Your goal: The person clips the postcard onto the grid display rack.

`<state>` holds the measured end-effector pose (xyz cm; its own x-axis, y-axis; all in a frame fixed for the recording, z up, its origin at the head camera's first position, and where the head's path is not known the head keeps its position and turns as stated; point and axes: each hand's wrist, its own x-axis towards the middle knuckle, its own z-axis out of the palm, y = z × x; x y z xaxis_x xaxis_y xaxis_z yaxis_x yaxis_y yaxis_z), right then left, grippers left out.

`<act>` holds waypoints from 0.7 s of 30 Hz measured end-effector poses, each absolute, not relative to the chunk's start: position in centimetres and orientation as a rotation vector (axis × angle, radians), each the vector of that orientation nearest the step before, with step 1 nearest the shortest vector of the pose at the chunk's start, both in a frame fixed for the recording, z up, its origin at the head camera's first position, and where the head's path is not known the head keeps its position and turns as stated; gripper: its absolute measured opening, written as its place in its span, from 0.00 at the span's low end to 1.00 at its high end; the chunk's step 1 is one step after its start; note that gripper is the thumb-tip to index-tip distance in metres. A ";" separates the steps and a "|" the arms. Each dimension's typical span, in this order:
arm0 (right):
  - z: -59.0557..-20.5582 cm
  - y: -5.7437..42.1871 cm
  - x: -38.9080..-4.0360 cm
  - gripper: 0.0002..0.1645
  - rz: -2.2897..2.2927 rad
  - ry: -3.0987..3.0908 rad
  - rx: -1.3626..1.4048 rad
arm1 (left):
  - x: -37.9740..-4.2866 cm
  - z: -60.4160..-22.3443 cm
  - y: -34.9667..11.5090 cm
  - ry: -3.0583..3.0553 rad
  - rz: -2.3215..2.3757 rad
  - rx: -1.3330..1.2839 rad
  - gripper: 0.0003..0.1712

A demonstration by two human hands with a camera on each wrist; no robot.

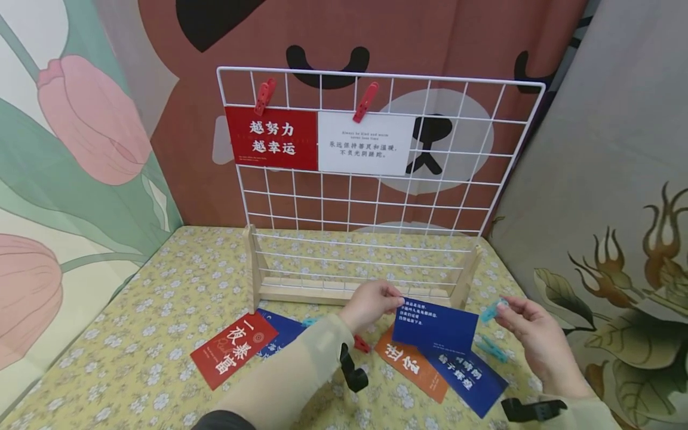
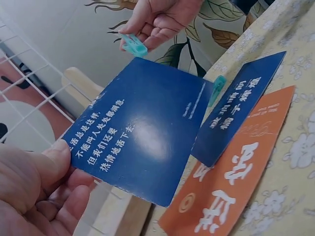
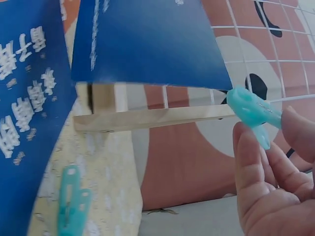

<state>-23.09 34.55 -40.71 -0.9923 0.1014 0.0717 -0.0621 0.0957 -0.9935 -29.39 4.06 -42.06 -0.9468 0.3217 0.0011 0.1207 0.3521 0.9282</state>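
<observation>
A blue card [image 1: 438,325] with white writing is pinched at its upper left corner by my left hand [image 1: 372,301], thumb on its face. My right hand [image 1: 540,340] pinches a teal clothespin [image 3: 252,112] between thumb and fingers, close by the card's upper right corner; whether the two touch I cannot tell. Beneath the held card lie another blue card [image 1: 470,376] and an orange card [image 1: 414,367] on the flowered cloth. A second teal clothespin [image 1: 491,348] lies beside them.
A white wire grid [image 1: 376,206] stands in a wooden base [image 1: 301,294]. Red clothespins hold a red card [image 1: 271,138] and a white card [image 1: 365,143] on it. A red card [image 1: 233,351] overlaps a blue one at left. A red clothespin [image 1: 362,344] lies near my left forearm.
</observation>
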 end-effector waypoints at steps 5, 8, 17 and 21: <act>-39.1 34.4 -23.0 0.09 2.114 -2.089 0.067 | -29.6 -41.1 3.8 2.474 1.633 0.472 0.05; -38.0 34.4 -23.1 0.09 2.147 -2.007 0.140 | -29.7 -40.2 3.6 2.497 1.623 0.530 0.05; -34.2 34.4 -23.3 0.11 2.056 -1.891 0.356 | -29.9 -36.5 3.2 2.558 1.616 0.595 0.06; -32.4 33.9 -23.6 0.12 2.063 -1.834 0.424 | -30.1 -34.7 3.2 2.600 1.623 0.596 0.06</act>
<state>-23.56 33.87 -32.39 -0.8951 0.0593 0.4420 -0.4459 -0.1030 -0.8892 -30.09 3.24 -34.68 -0.9270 0.3276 0.1825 0.3078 0.3867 0.8693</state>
